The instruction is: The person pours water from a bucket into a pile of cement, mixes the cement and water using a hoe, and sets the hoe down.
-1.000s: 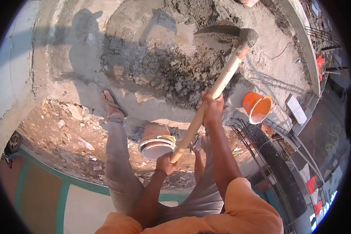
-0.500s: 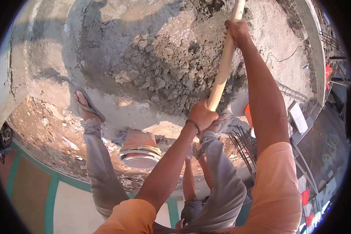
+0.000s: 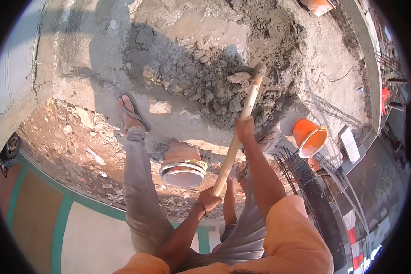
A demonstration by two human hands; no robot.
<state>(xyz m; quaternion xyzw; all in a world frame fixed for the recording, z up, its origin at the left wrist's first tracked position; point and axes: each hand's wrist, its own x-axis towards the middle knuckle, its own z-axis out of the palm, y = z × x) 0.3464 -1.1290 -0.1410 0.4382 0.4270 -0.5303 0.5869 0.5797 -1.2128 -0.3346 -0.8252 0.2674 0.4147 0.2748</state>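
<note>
A long wooden-handled hoe [image 3: 229, 157] slants from low centre up to a heap of wet grey mortar [image 3: 192, 68]. My left hand [image 3: 208, 199] is wrapped round the butt end of the handle. Farther up the shaft, my right hand [image 3: 245, 128] grips it. The metal head of the hoe sits in the lumpy mix, its blade mostly hidden by mortar. Stacked buckets [image 3: 182, 166] stand below the slab edge, just left of the handle. To the right of my right hand is an orange bucket [image 3: 309, 137].
My sandalled foot [image 3: 131, 113] rests on the slab edge at left. Another person's legs [image 3: 229, 201] show beneath me. Steel bars [image 3: 290, 173] and a white board [image 3: 349, 144] lie at right. An orange container [image 3: 318, 5] stands at the top, and rubble [image 3: 77, 137] lies lower left.
Since half a second ago both hands have drawn back toward my body, pulling the hoe with them. Its head has come into view in the mortar, and the orange bucket shows fully again.
</note>
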